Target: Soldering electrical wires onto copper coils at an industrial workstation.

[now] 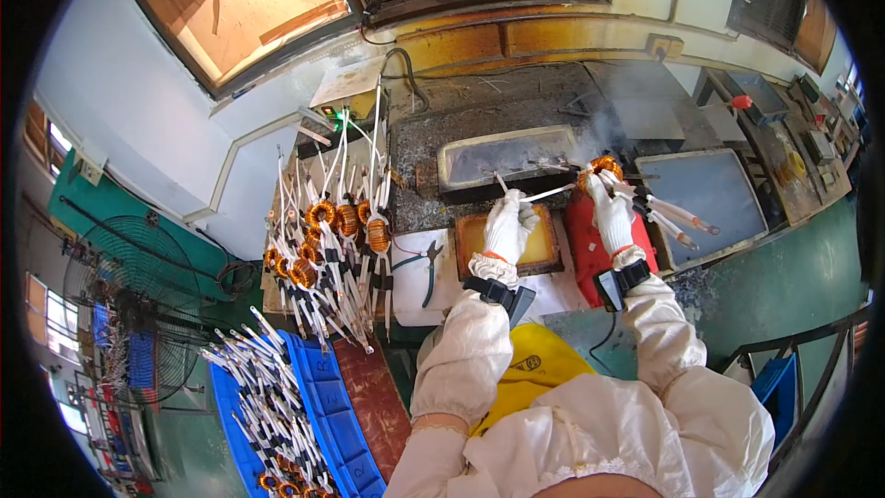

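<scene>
My right hand (611,212), in a white glove, is closed around a copper-wound ring coil (606,166) and its white leads. Several thick leads (678,217) with metal lugs stick out to its right. My left hand (510,226), also gloved, is closed on a white lead (550,193) that runs toward the coil; a short tip shows above the fingers. Just beyond both hands lies a rectangular metal pot (452,166) with a grey surface, and smoke rises near its right end. Under my left hand is a tray of amber liquid (532,244). A red container (581,244) stands below my right hand.
Pliers (430,272) lie left of the amber tray. Several coils with white leads (323,214) are heaped farther left. A blue crate (336,406) of leaded coils stands lower left, near a caged fan (138,304). A grey-filled tray (705,194) sits at right.
</scene>
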A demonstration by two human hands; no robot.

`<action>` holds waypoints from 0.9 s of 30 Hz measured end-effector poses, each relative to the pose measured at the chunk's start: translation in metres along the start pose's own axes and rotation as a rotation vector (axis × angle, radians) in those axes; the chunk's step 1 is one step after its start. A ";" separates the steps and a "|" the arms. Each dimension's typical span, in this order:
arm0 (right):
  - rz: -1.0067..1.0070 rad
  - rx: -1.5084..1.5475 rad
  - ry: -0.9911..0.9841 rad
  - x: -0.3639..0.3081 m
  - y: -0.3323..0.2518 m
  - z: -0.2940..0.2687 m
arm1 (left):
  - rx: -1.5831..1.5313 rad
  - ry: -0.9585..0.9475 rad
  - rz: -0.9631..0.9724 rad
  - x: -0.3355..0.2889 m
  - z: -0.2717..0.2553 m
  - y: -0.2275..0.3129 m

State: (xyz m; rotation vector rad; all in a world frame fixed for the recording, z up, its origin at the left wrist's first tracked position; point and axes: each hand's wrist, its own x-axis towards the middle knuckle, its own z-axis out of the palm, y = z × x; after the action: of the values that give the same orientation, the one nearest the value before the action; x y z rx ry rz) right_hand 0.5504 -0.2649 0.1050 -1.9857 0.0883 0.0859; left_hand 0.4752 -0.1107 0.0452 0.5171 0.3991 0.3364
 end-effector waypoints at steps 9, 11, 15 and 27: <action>-0.079 0.125 0.038 -0.003 0.008 -0.007 | 0.013 0.027 -0.006 -0.014 0.014 0.000; -0.102 0.157 -0.001 -0.009 0.003 -0.010 | 0.016 0.031 -0.008 -0.017 0.015 0.002; -0.023 0.095 -0.002 -0.018 -0.007 -0.019 | 0.037 -0.046 -0.002 -0.021 0.012 0.003; -0.059 0.921 -0.054 -0.043 0.006 -0.051 | 0.131 -0.204 0.024 -0.054 0.060 0.008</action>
State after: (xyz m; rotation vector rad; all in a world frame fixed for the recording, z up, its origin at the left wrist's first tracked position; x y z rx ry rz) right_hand 0.5081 -0.3135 0.1242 -1.0642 0.0241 0.0466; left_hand 0.4537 -0.1506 0.1123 0.6780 0.2178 0.2783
